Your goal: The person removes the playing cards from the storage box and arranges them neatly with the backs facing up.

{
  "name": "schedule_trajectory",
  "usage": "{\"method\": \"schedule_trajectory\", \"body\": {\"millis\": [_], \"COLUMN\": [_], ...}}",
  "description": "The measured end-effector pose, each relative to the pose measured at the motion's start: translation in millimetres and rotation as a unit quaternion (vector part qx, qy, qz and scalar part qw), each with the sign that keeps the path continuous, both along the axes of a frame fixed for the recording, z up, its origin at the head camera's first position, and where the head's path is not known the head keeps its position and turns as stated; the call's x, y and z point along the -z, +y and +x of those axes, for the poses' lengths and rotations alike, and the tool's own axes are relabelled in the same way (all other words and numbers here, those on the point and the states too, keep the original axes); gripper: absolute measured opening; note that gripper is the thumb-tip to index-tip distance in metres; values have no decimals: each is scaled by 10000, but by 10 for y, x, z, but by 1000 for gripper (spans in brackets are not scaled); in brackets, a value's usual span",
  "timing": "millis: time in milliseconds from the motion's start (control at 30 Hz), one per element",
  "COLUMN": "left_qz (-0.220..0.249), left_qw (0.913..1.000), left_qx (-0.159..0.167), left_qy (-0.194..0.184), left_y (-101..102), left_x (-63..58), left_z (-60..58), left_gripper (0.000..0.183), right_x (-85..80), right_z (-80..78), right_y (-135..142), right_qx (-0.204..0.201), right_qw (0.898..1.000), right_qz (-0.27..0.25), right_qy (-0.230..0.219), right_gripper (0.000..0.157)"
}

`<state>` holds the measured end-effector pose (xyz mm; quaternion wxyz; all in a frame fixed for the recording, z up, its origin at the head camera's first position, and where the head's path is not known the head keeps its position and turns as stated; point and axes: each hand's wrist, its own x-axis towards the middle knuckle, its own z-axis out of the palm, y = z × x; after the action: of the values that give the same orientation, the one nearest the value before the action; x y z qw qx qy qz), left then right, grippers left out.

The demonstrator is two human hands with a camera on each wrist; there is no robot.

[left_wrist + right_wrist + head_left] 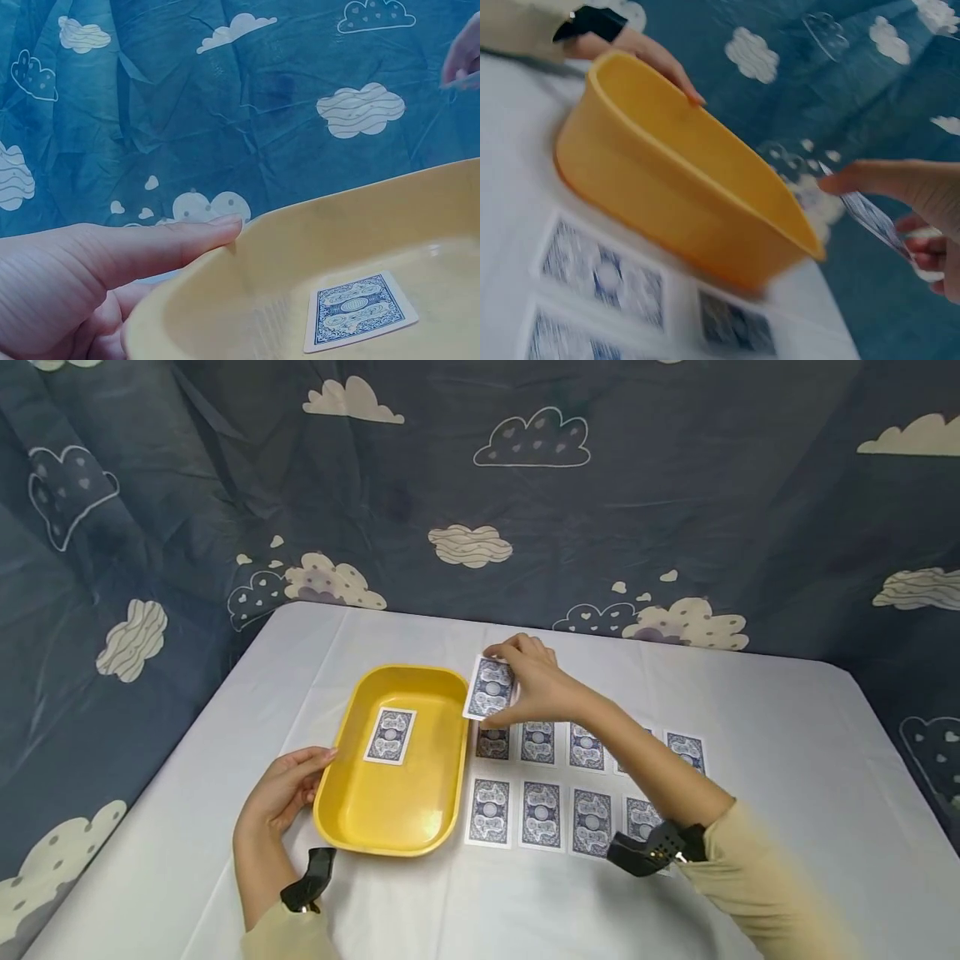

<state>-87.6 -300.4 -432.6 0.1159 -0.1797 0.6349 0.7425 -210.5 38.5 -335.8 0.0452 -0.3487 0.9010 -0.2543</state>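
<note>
A yellow tray (348, 810) stands on the white table, with one blue-backed playing card (390, 736) lying face down inside it. My left hand (281, 789) grips the tray's left rim, thumb on top, as the left wrist view also shows. Beyond the tray's right edge, my right hand (536, 681) holds another playing card (491, 687) between thumb and fingers, raised above the table. In the right wrist view this held card (874, 223) appears nearly edge-on, tilted, apart from the tray.
Two rows of face-down cards lie right of the tray, among them a near card (490, 811) and a far-right card (686, 750). My right forearm covers some of them. Behind the white table (780, 760) hangs a dark cloud-patterned curtain (645, 518).
</note>
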Motion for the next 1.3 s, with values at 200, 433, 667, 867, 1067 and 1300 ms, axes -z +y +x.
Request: {"method": "schedule_trajectory", "body": {"millis": [200,433,667,867,1067,1300], "left_qz": [14,-77,-89,-4,66,156], "left_qw": [10000,9999,9995,9994,9995,9996], "left_qx": [37,-35,-64,-66,-85,-34], "left_qy": [-28,-94,-295,-344,-303,-250], "left_y": [7,5,16,12,11,55], "left_x": [-14,-28,-27,-26,-40,-80], "left_z": [13,27,78,88,84,69], "left_gripper": [8,8,10,10,9,10], "right_x": [-67,84,280,424,611,749], "right_z": [155,468,828,1111,1259,1313], "right_y": [625,1332,1932,2207,2340,2432], "right_qx": [166,771,1027,923,848,902], "right_qw": [9992,9958,9922,9919,9913,9896], "right_qz": [360,482,692,839,1001,1117], "right_qy": [60,109,102,-251,-144,-94], "right_gripper": [93,89,91,89,89,90]}}
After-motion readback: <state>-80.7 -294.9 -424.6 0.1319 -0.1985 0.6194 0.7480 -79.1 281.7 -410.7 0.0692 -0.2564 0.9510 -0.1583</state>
